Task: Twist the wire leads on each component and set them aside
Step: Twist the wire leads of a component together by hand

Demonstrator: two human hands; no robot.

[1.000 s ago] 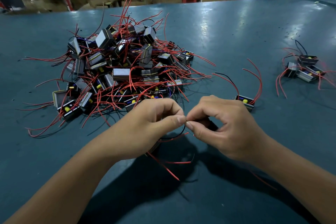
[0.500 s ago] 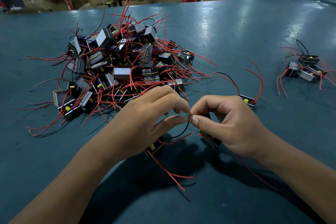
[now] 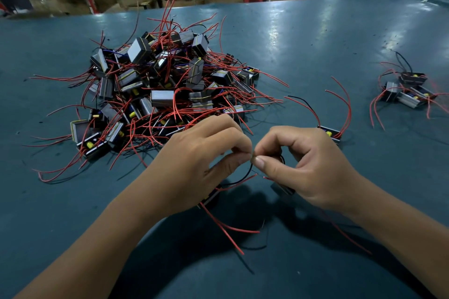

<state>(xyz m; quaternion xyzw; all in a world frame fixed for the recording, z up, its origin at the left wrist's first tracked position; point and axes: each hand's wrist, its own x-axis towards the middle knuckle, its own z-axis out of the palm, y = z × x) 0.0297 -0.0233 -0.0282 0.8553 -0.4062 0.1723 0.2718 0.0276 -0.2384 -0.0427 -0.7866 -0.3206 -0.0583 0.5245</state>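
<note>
Mid-twist near centre of bench (image 3: 315,39): left hand (image 3: 204,160) & right hand (image 3: 308,162) both pinching black wire lead (image 3: 245,175) tip. Few done transformers (image 3: 410,90) far right, one loose (image 3: 331,132) behind right hand. Big untwisted pile (image 3: 167,90) left — mostly still to do.

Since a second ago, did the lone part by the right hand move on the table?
No. The lone part sits in the same spot on the table, between the big pile and the small group. Only the right hand shifted.
</note>
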